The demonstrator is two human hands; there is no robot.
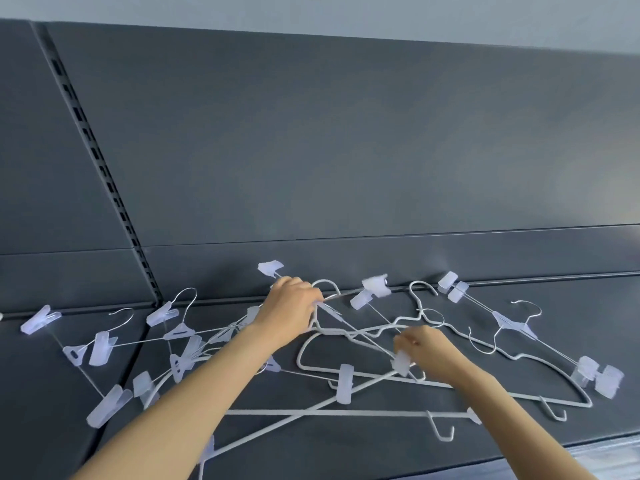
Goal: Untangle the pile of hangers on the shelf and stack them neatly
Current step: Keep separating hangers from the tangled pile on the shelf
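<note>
Hangers (346, 372) spread tangled across shelf (519, 434); back panel (346, 150) set behind; slotted upright (100, 168) placed at left.

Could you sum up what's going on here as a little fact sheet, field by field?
Setting: dark grey shelf with a slotted back panel
Items: tangled pile of white hangers, many with translucent clips
Left hand: closed on a hanger near its hook, at the back of the pile
Right hand: pinching a clip in the pile's middle
Neat stack: none visible yet
</note>
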